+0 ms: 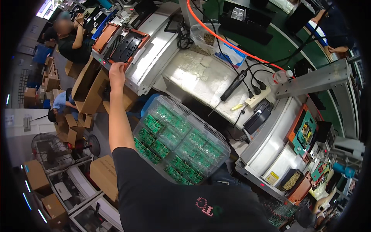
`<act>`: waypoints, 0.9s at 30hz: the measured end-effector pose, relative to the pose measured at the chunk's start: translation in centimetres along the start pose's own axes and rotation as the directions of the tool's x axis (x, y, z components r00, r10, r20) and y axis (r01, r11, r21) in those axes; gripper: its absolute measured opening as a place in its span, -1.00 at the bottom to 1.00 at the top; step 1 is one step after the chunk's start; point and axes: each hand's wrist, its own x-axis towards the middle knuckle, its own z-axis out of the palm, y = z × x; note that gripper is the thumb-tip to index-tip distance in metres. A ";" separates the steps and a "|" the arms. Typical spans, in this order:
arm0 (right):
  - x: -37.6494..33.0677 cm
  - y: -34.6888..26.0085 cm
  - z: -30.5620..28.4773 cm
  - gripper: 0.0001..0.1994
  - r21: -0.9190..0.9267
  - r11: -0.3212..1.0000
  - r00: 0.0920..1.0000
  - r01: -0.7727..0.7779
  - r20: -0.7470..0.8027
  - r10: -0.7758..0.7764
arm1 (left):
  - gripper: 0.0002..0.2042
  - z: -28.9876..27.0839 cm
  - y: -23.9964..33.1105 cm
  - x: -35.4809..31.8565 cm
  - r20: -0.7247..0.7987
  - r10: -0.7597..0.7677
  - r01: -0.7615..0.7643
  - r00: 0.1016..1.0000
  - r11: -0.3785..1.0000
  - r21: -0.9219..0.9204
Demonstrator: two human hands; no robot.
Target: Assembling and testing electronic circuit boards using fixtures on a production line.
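left grip (116, 71) pinches the orange-rimmed black ribbed fixture (124, 45); right grip unseen, clear plastic tray stack (181, 141) below

1. The tray (181, 141) is clear glossy plastic, and green matt circuit boards (154, 123) show through it.
2. The frame (127, 44) under the left hand (116, 73) is orange plastic around a black matt panel.
3. The machine housing (154, 46) is smooth, pale painted metal with a sheen.
4. The surface (201, 77) wears a white, rough, foam-like sheet.
5. The boxes (104, 176) are brown matt cardboard.
6. The hose (232, 46) is glossy orange.
7. The shirt (174, 201) is black matt cloth.
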 end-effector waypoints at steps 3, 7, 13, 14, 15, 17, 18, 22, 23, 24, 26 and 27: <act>-0.2 0.0 0.6 -0.68 -0.004 1.000 1.000 -0.016 0.005 0.016 | -0.95 -0.2 1.1 0.8 0.071 -0.081 0.080 0.994 0.997 0.012; -0.4 -0.6 0.9 -0.69 -0.019 1.000 1.000 -0.021 0.002 0.021 | -0.84 2.1 4.1 4.3 -0.038 0.132 -0.125 0.991 0.980 0.154; -0.8 -0.7 1.2 -0.70 -0.018 1.000 1.000 -0.024 -0.009 0.024 | -0.76 9.9 6.5 9.7 0.033 0.006 -0.013 0.999 0.979 0.205; -1.1 -0.4 1.2 -0.70 -0.018 0.999 1.000 -0.029 -0.005 0.029 | -0.75 10.4 6.5 9.8 0.068 -0.040 0.023 0.997 0.972 0.235; -1.2 -0.3 1.2 -0.70 -0.021 0.999 0.999 -0.034 -0.007 0.034 | -0.75 11.0 6.5 10.1 0.059 -0.042 0.028 0.997 0.975 0.221; -1.5 -0.1 1.5 -0.70 -0.019 0.999 0.999 -0.036 -0.003 0.036 | -0.75 11.4 6.4 10.3 0.046 -0.049 0.039 0.998 0.979 0.202; -1.7 0.1 1.6 -0.70 -0.021 0.999 0.999 -0.041 -0.001 0.041 | -0.75 11.6 6.6 10.4 0.055 -0.068 0.055 0.996 0.975 0.216; -2.6 0.9 2.3 -0.71 -0.020 0.999 0.999 -0.050 0.006 0.050 | -0.69 10.2 5.6 10.4 0.061 0.009 -0.009 0.998 1.000 -0.010; -2.8 0.8 2.1 -0.71 -0.024 0.999 0.999 -0.048 0.009 0.048 | -0.66 9.2 4.2 9.8 -0.053 0.078 -0.078 0.996 0.997 -0.001; -3.1 1.0 2.2 -0.71 -0.016 0.999 0.999 -0.050 0.004 0.050 | -0.65 8.5 4.1 8.8 -0.112 0.110 -0.097 0.988 0.988 0.118; -3.4 1.1 1.9 -0.71 -0.020 0.999 0.999 -0.039 0.008 0.039 | -0.63 6.1 2.0 6.2 -0.022 0.086 -0.082 0.996 0.985 0.151; -3.6 1.1 2.0 -0.71 -0.021 0.999 0.999 -0.037 0.010 0.037 | -0.63 5.2 0.1 5.3 0.133 0.039 -0.048 0.990 0.997 0.066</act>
